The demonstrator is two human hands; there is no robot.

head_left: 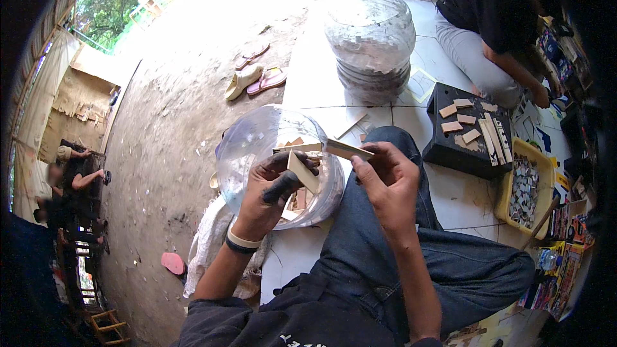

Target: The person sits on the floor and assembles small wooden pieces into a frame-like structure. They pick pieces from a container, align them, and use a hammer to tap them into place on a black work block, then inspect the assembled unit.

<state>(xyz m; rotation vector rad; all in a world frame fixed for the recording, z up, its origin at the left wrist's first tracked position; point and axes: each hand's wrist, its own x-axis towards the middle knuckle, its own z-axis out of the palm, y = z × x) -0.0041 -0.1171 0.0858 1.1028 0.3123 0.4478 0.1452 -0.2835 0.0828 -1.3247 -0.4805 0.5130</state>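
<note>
My left hand (273, 191), its fingers stained dark, grips a small assembly of thin pale wooden pieces (302, 168) held over a clear plastic bag (257, 141) that contains more wood bits. My right hand (385, 177) pinches a flat wooden strip (346, 149) by its right end, and the strip's other end meets the assembly in my left hand. Both hands hover above my knee in blue jeans (411, 244).
A black tray (464, 135) with wooden pieces lies at right, beside a yellow basket (506, 199) of small cut pieces. A large clear bag (371, 35) stands on the white tiles behind. Another person (488, 26) sits at upper right. Sandals (254, 77) lie on the dirt ground.
</note>
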